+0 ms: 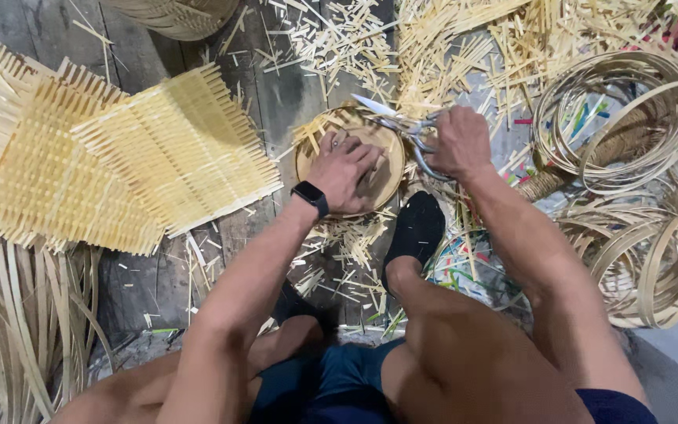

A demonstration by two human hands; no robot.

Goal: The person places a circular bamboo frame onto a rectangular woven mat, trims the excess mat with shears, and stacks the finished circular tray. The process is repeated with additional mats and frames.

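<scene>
While the left hand (344, 167) presses flat, fingers spread, on a small round woven bamboo tray (381, 145) lying on the plank floor (276, 94), the right hand (458, 141) grips scissors (402, 122), fingers closed through the loops, blades at the rim. Light and springy, the tray probably holds best pinned at its centre.

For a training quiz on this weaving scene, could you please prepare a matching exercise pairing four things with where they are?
Things:
1. scissors
2. round woven tray
3. square woven mats
4. bamboo hoops

Places:
a. stacked on the floor at the left
b. under the left hand
c. piled at the right
d. in the right hand

Pairs: 1-d, 2-b, 3-a, 4-c
</scene>
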